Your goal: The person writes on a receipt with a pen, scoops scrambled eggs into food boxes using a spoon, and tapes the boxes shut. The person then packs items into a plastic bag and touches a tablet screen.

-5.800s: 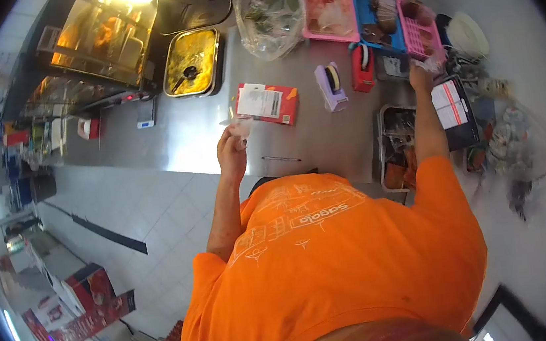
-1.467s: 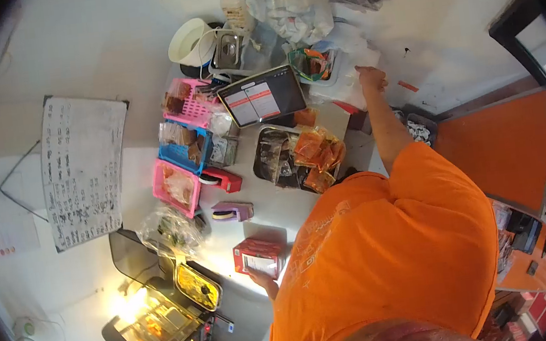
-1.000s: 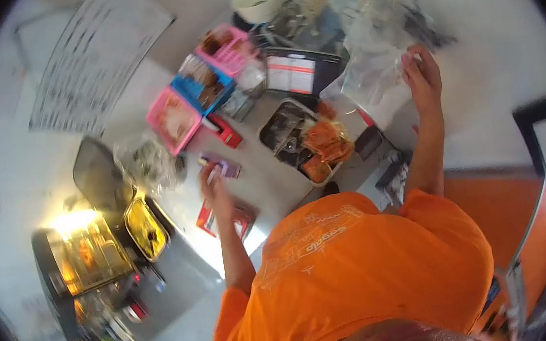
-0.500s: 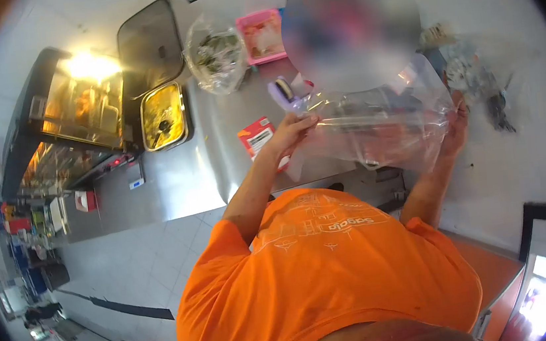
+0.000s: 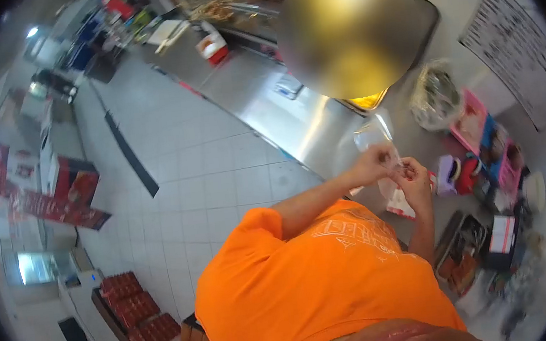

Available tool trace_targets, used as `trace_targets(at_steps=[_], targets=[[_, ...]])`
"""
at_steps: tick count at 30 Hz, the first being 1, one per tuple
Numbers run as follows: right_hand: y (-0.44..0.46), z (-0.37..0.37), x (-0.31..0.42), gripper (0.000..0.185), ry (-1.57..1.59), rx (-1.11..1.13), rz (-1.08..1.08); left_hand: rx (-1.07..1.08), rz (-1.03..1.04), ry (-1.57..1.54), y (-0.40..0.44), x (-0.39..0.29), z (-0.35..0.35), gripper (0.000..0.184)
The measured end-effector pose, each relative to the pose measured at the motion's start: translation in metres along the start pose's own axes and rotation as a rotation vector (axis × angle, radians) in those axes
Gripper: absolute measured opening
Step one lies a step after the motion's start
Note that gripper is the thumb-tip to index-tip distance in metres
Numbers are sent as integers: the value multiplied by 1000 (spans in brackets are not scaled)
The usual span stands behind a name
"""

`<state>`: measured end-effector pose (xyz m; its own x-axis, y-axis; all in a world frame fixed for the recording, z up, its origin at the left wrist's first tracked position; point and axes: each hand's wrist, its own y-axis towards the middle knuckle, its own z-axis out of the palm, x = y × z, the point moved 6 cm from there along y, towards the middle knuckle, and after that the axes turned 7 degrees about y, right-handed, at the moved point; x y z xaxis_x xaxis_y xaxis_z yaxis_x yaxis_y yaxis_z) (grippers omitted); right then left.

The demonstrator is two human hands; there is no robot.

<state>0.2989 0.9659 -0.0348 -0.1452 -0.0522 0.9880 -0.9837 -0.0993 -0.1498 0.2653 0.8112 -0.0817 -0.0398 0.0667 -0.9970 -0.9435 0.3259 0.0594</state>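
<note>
we had the clear bag (image 5: 373,132) up in front of our chest, over the near edge of the steel desk (image 5: 250,83), with its loose part spread toward eleven o'clock from our hands. our left hand (image 5: 379,163) and right hand (image 5: 415,179) were side by side, almost meeting, and the fingers of both looked pinched together on the plastic; the exact spot where each tip pressed was too small to tell.

we judged the bag very light, soft and limp, with no stiffness to hold a shape by itself. the shine on it suggested a slick surface, so a loose hold would probably have let it slide, and its two layers likely clung to each other. the best grip, to our mind, was at the rim, one layer per hand, with the pads rubbing the layers apart rather than the nails, since thin plastic could stretch or tear under a hard tug. we could not tell whether the edge in our fingers was the mouth or the closed end.

around us, the red and white box (image 5: 401,208) lay at six o'clock from our hands, partly hidden behind them. the purple tape holder (image 5: 446,175) stood at three o'clock, the bag of greens (image 5: 435,97) at one o'clock, and a pan of yellow food (image 5: 368,102) at twelve o'clock, mostly covered by a blurred patch.
</note>
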Motion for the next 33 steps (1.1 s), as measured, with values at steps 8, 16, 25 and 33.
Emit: trace_targets(at_steps=[8, 16, 25, 33], targets=[[33, 60, 35, 18, -796, 50, -641, -12, 141, 448, -25, -25, -84, 20], [63, -44, 28, 19, -818, -408, -459, -1007, -36, -432, -44, 25, -219, 38], [14, 27, 20, 88, -662, -192, -385, -221, 226, 398, 21, -93, -22, 29], [-40, -109, -15, 18, -893, -412, 183, 267, 408, 1315, 133, 82, -66, 44]])
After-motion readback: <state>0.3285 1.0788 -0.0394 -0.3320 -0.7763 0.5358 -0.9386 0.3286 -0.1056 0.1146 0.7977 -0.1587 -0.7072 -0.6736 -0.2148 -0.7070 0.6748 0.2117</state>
